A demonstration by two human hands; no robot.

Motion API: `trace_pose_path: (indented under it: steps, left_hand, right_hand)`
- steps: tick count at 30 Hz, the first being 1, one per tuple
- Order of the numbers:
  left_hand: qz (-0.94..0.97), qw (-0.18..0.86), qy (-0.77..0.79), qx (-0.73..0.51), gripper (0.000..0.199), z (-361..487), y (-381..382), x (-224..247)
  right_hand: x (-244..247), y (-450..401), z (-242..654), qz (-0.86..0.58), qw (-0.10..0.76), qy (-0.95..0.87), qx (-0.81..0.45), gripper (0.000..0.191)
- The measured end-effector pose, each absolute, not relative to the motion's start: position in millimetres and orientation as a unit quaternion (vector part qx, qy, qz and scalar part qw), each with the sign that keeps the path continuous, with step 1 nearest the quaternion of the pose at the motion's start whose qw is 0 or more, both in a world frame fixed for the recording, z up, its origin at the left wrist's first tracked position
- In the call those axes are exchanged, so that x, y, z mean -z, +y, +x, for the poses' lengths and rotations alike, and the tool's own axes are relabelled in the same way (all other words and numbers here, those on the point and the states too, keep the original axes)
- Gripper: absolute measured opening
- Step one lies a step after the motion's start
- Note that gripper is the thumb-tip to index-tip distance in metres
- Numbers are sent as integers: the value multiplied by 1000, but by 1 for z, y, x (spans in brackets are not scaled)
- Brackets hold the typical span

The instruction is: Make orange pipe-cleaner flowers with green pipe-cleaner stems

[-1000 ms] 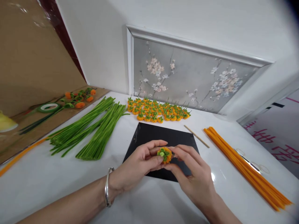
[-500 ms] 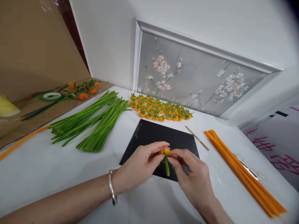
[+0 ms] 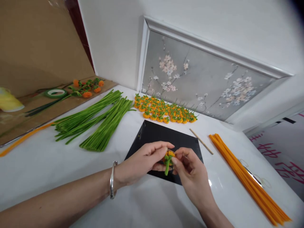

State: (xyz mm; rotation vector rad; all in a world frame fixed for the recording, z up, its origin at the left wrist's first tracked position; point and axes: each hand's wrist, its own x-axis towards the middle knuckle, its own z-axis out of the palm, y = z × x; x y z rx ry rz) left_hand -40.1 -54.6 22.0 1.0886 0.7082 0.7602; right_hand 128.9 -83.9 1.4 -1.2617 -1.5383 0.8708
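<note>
Over a black mat (image 3: 163,134) on the white table, my left hand (image 3: 144,160) pinches a small orange pumpkin-like piece (image 3: 169,155) with a green stem. My right hand (image 3: 191,167) meets it from the other side, its thumb and index finger closed at the green part. The stem points down toward me. Behind the mat stand rows of similar orange pieces with green tops (image 3: 163,109). Bunches of green fuzzy stems (image 3: 104,126) lie to the left, and a bundle of orange fuzzy stems (image 3: 242,171) lies to the right.
A thin wooden stick (image 3: 201,141) lies right of the mat. Scissors (image 3: 251,174) are partly under the orange bundle. On the brown board at left are green tape (image 3: 55,92), orange flowers on stems (image 3: 87,94) and a yellow roll (image 3: 9,100). A framed panel (image 3: 204,69) stands behind.
The orange piece has tilted in my fingers, showing more of its green side. My left fingers have shifted around and beneath it, and my right hand has turned slightly. The view has shifted a little.
</note>
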Motion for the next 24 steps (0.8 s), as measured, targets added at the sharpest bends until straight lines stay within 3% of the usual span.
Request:
trace_pose_path:
  steps: [5,13,16,21,24]
  left_hand:
    - [492,698,346,-389,28,-40,-52,-18]
    - [706,410,372,-442,30,-45,-59,-19]
    - [707,430,346,-442,32,-45,-62,-20]
    - [625,577,280,-446,52,-45,-57,-23]
    - [622,600,292,-411,44,-45,-55,-28]
  right_hand:
    - [-4,-86,135,-530,466,-598,-380,21]
    - [-10,-89,118,-460,381,-573,-561,38]
    - [-8,-88,118,-451,416,-589,-526,33]
    - [-1,-83,126,-463,438,-639,-431,29]
    - [-1,-82,128,-461,424,-674,-391,25]
